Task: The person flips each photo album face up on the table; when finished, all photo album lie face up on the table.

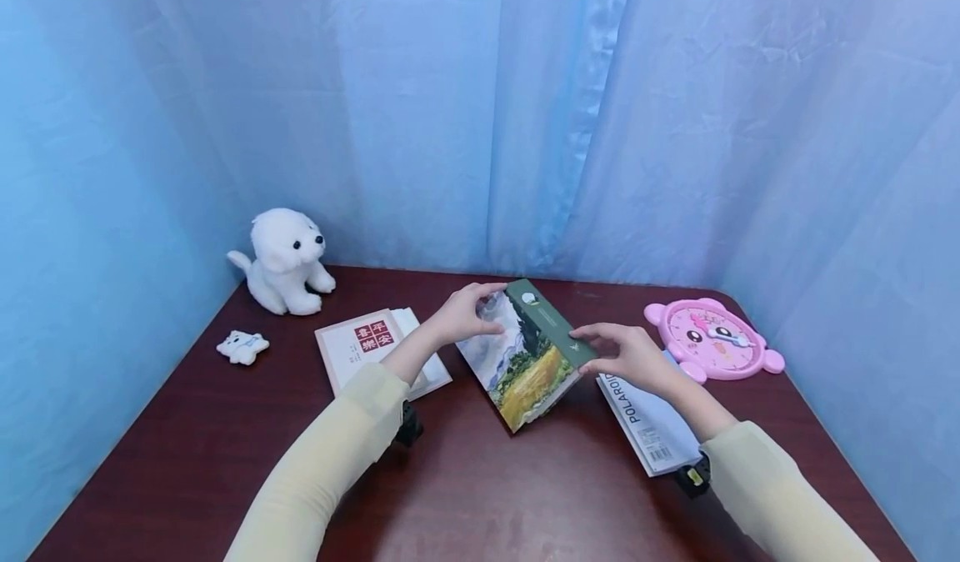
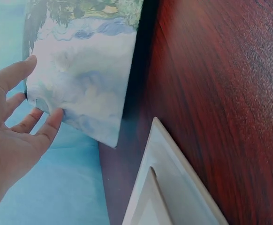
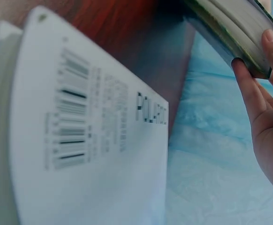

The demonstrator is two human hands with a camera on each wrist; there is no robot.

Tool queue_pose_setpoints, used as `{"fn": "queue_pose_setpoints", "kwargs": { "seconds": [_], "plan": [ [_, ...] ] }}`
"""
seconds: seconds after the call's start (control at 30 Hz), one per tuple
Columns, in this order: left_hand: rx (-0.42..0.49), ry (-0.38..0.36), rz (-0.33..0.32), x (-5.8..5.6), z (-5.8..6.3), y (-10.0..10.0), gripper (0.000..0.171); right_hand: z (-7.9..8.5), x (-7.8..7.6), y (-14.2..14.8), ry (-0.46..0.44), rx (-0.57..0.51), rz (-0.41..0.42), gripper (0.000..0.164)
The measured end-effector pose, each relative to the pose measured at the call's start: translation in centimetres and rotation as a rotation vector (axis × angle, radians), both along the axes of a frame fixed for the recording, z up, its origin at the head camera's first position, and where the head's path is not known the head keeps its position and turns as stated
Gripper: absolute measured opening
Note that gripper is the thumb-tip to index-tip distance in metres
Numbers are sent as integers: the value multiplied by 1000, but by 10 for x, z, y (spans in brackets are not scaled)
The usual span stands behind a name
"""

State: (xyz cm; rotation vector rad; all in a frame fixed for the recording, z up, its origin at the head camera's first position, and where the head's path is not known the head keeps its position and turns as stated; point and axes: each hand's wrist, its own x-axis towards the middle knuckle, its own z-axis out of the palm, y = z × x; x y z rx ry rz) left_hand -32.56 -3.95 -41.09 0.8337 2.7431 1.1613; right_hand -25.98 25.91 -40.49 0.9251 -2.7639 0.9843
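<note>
A thick book [image 1: 525, 353] with a painted landscape cover and a green spine is tilted up over the middle of the table. My left hand [image 1: 459, 316] grips its far left corner, the thumb over the cover. At the right end of the green strip, my right hand [image 1: 630, 355] pinches the corner; in the right wrist view the page block of the book [image 3: 237, 28] shows between thumb and fingers. Beneath my right wrist lies a white book [image 1: 651, 429] lettered POLAROID. Near my left forearm are pale booklets [image 1: 341, 353] with a red square of characters, partly covered by the arm.
A white plush dog [image 1: 285, 262] sits at the back left, with a small white bear-shaped item [image 1: 242, 347] in front of it. At the right stands a pink animal-shaped clock [image 1: 712, 341]. Blue curtains [image 1: 420, 112] enclose the dark red table [image 1: 480, 495].
</note>
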Motion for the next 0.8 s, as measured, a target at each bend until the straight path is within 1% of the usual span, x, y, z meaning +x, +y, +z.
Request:
{"fn": "queue_pose_setpoints", "kwargs": {
  "seconds": [0.13,0.27,0.4,0.5,0.63,0.8],
  "plan": [
    [52,-18,-17,3,4,1,66,5,2,-1,45,-10,29,50],
    [123,-39,-31,6,9,1,60,11,8,-5,108,-1,39,49],
    [170,-57,-36,10,16,0,56,27,20,-15,180,-8,48,48],
    [201,-66,-39,12,21,0,58,37,28,-21,226,-15,55,49],
    [237,-78,-34,13,28,-1,62,36,25,-20,266,-34,56,54],
    [282,-88,-47,14,36,0,68,34,20,-17,293,-81,83,57]
  ]
}}
